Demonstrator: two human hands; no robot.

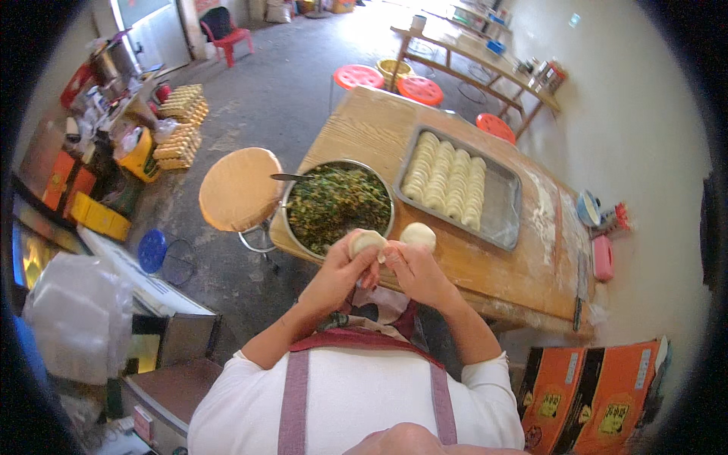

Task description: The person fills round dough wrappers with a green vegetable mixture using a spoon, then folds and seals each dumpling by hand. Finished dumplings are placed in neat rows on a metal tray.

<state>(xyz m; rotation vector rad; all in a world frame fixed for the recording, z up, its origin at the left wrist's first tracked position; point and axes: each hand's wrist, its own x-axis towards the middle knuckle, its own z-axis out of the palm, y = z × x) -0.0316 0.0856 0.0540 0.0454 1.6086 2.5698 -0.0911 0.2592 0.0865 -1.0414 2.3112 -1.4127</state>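
My left hand [339, 272] holds a dumpling of pale dough [365, 242] near the table's front edge. The fingertips of my right hand [410, 269] pinch the dough's right edge. Just behind my right hand lies a round piece of pale dough [418, 235], partly covered by it. A large metal bowl [393, 200] stands beyond my left hand, full of chopped green and brown filling [335, 202], with a metal utensil [291, 177] resting across its rim. Right of the bowl, a metal tray [500, 219] holds several rows of folded dumplings [443, 179].
The wooden table [364, 128] bears flour at right, beside a long knife [579, 293], a blue bowl [588, 209] and a pink container [603, 258]. A round stool [240, 189] stands left of the table. Red stools [420, 90] stand behind it; orange boxes [591, 392] are at lower right.
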